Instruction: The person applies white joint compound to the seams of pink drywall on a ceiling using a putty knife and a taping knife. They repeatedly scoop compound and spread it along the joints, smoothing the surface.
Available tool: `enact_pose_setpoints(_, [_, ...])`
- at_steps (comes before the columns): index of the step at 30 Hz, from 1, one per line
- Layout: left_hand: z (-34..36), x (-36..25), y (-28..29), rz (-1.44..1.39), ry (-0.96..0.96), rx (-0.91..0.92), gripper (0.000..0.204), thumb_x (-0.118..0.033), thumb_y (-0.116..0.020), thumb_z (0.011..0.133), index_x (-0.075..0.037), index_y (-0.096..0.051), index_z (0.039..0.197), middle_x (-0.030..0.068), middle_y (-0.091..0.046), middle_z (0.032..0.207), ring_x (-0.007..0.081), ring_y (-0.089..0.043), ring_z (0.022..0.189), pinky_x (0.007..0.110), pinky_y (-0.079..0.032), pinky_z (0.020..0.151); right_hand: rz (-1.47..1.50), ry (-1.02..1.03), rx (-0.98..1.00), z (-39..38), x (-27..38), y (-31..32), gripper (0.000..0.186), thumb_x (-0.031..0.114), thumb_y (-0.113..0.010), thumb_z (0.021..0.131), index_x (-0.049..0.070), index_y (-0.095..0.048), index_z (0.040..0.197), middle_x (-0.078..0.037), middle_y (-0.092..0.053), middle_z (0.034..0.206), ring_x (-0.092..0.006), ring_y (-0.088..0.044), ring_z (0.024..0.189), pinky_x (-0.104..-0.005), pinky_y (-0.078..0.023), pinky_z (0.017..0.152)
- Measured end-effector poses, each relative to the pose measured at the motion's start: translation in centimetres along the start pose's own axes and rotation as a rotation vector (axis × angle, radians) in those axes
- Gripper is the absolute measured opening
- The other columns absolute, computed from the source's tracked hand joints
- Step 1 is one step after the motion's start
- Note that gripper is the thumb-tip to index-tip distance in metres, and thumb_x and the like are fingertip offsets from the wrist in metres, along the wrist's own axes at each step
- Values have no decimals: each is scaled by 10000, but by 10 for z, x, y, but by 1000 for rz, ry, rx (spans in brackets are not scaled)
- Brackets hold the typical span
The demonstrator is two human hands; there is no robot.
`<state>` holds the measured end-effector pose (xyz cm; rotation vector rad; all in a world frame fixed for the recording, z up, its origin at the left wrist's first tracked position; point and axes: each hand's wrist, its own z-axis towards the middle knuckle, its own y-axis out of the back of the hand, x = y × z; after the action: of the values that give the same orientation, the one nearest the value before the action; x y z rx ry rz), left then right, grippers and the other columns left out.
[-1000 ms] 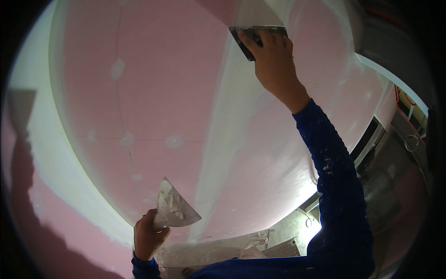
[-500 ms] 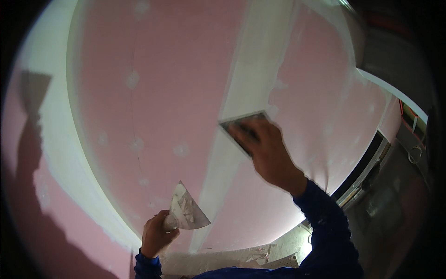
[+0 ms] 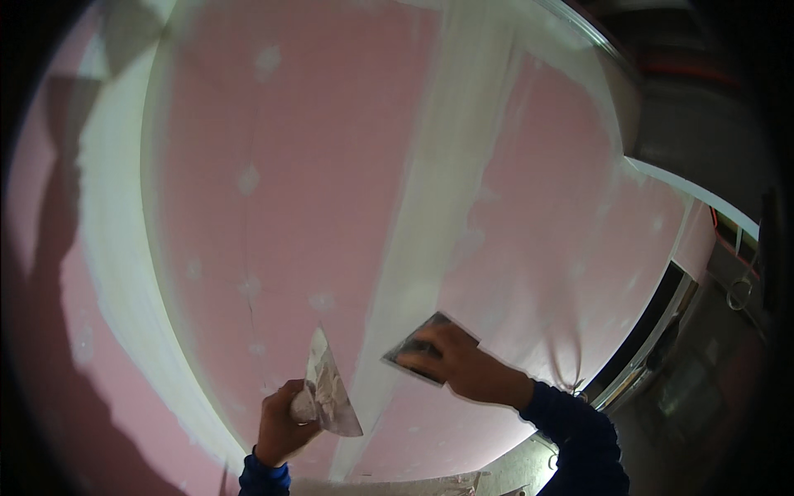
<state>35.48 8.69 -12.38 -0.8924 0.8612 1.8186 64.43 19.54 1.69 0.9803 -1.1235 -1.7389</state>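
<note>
My left hand is closed round the handle of a putty knife. Its wide triangular blade points upward and carries smears of white joint compound. My right hand, farther right, grips a flat rectangular finishing trowel. The trowel lies at or very near the pale band of compound that runs down the pink plasterboard; whether it touches cannot be told. The fingers cover most of the trowel's middle.
A curved pale compound strip borders the board on the left, with dark shadows beside it. Small filled spots dot the pink surface. A dark opening lies at the right, near a hanging wire loop. Bright light shines at the lower right.
My right hand has drawn the trowel down along the pale band, and its angle has turned. The putty knife has tilted and dropped slightly. The view has shifted a little.
</note>
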Motion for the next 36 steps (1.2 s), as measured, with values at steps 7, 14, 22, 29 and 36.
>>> enact_pose_setpoints(7, [-30,26,20,63,32,75,450,-91,-849,675,-2,-687,1085,159,-734,958,340,-724,881,386,-572,779,-850,-14,-755,120,-94,182,495,15,-532,937,146,-594,1410,-132,-657,1273,-364,-581,1179,-486,-458,1029])
enact_pose_setpoints(14, [-50,37,-1,91,67,145,548,-104,-788,746,26,-640,1257,196,-732,985,264,-732,868,377,-579,770,-1062,-467,-751,221,-182,303,623,44,-539,946,272,-461,1521,-187,-542,1351,-453,-572,1190,-581,-448,1039])
enact_pose_setpoints(22, [-63,45,14,153,236,147,537,-101,-772,737,34,-650,1243,251,-730,1066,363,-737,873,407,-588,771,-1048,-549,-610,211,-204,267,732,4,-536,942,347,-398,1573,-228,-493,1376,-452,-562,1197,-549,-497,1011])
enact_pose_setpoints(29, [-60,64,20,111,279,216,543,-98,-769,731,31,-645,1244,271,-716,1083,359,-725,943,423,-576,812,-1016,-462,-650,186,-180,186,691,22,-566,924,319,-471,1540,-203,-500,1312,-437,-537,1171,-570,-493,969])
enact_pose_setpoints(36, [-55,73,15,86,251,257,546,-91,-768,733,18,-639,1253,261,-715,1059,373,-716,922,435,-571,804,-985,-417,-636,163,-152,111,690,-5,-595,901,262,-486,1528,-195,-470,1315,-398,-498,1184,-547,-483,972])
